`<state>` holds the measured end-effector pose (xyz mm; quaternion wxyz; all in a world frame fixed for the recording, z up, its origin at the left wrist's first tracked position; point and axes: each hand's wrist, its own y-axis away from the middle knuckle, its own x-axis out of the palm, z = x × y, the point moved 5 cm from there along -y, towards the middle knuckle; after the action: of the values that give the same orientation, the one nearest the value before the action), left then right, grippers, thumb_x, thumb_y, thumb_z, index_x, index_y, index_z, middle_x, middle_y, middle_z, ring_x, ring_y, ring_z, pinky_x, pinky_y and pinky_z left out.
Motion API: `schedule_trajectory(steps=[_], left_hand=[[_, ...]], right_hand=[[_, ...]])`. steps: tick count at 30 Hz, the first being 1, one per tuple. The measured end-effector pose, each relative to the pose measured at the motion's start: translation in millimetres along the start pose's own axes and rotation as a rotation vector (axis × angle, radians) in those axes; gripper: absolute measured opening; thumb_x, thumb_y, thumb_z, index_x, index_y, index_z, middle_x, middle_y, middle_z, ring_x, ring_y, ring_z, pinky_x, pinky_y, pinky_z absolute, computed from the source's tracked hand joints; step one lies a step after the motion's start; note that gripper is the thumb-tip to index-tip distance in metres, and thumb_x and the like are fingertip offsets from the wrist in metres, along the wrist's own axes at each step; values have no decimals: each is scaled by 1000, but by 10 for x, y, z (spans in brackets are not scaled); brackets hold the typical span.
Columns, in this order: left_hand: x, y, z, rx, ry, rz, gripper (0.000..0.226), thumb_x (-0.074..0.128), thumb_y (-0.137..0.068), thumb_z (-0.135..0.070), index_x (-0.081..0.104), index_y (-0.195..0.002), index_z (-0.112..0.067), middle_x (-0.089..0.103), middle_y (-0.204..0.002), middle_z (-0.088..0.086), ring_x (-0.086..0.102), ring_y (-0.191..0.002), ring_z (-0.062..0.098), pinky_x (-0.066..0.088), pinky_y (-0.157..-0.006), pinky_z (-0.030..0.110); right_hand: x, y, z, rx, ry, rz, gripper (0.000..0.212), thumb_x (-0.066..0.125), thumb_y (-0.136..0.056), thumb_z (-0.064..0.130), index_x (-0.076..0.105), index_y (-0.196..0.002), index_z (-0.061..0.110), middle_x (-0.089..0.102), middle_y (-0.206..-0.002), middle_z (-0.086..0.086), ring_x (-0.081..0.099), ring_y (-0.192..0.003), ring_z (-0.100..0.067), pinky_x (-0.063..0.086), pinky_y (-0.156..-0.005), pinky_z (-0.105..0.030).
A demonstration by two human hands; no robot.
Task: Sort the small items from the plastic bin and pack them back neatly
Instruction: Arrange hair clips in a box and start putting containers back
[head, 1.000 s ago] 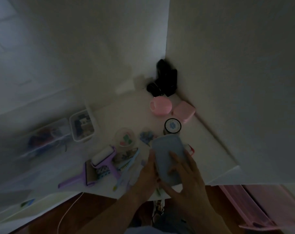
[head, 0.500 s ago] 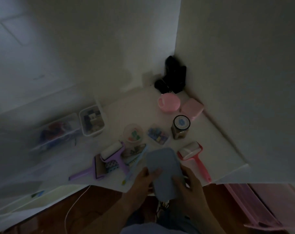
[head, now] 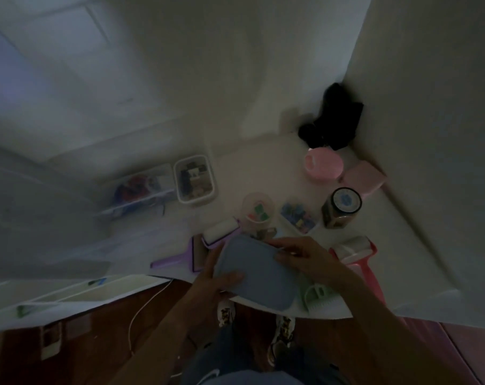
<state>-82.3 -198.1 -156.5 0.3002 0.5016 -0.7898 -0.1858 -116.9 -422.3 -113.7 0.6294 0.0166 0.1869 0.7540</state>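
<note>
Blue-grey and flat, the pouch (head: 256, 269) has swung round from upright to lie slantwise over the near edge of the white table (head: 263, 168), and a green comb (head: 317, 297) now shows beside its lower corner. The left hand (head: 213, 276) grips its near-left edge, thumb on top; the right hand (head: 305, 255) pinches the far end. It looks set down for sorting, not packed. Around it: two clear bins (head: 194, 179) at left, the purple lint roller (head: 216, 234) partly under the pouch, the red lint roller (head: 358, 254) at right, a dark jar (head: 341, 207), and clip cups (head: 258, 211) crowding the space behind.
</note>
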Motion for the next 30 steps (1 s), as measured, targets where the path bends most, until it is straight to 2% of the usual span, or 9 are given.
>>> schedule_trajectory(steps=[2,4,9,11,14,17,19,25,30], left_hand=[[-22,113,-226,139,-143,82,92,70,-81,11,30,-145,-42,56,-136,-25,63,-117,11,58,-87,41],[-61,199,-412,219,-181,89,91,80,-75,3,34,-144,-35,57,-139,-8,62,-118,14,58,-83,35],[-171,314,-872,293,-304,-169,97,97,-46,-36,38,-122,-23,56,-104,-4,61,-92,-2,48,-65,5],[-258,335,-1033,378,-372,-174,90,95,-58,-20,38,-128,-24,57,-112,-2,61,-93,-9,50,-71,9],[-449,375,-1227,434,-372,-139,88,91,-64,-8,37,-131,-29,56,-128,3,62,-105,-3,56,-81,24],[-611,377,-1458,481,-356,-67,92,92,-58,-37,36,-130,-31,52,-129,-6,60,-109,-6,57,-78,22],[-803,326,-1586,476,-349,-73,105,92,-50,-53,34,-135,-32,51,-136,-1,57,-123,10,57,-89,39],[-1302,192,-1945,507,-374,-116,95,91,-59,-51,40,-136,-28,52,-137,-4,56,-126,20,54,-94,51],[-1847,250,-2135,484,-243,-143,85,85,-69,-14,37,-139,-8,53,-136,-4,56,-125,23,52,-84,68]], right_hand=[[21,-156,253,-49,75,75,35,56,-99,26,58,-134,30,66,-125,10,63,-113,-9,53,-95,-32],[26,-292,450,-97,229,61,42,60,-95,41,50,-136,43,60,-133,10,58,-120,-11,50,-100,-38],[190,-396,988,-255,724,80,125,73,-53,79,12,-153,38,18,-148,18,28,-131,0,36,-102,-20],[230,-446,1180,-325,793,64,132,78,-52,75,8,-155,32,13,-148,11,31,-127,-2,40,-94,-19],[277,-643,1391,-408,755,60,128,79,-54,71,14,-155,26,17,-145,6,42,-124,-10,49,-92,-26],[301,-859,1586,-440,630,66,120,81,-56,68,22,-153,29,26,-138,4,46,-121,-13,48,-96,-29],[315,-1022,1731,-456,606,36,119,86,-54,63,28,-151,27,31,-134,2,44,-121,-10,44,-98,-22],[338,-1517,1992,-408,423,-157,119,87,-53,60,30,-151,21,34,-136,-3,41,-125,-10,39,-104,-21],[431,-1965,2072,-80,-208,-226,66,81,-76,8,52,-135,10,61,-109,5,60,-81,0,50,-67,-13]])
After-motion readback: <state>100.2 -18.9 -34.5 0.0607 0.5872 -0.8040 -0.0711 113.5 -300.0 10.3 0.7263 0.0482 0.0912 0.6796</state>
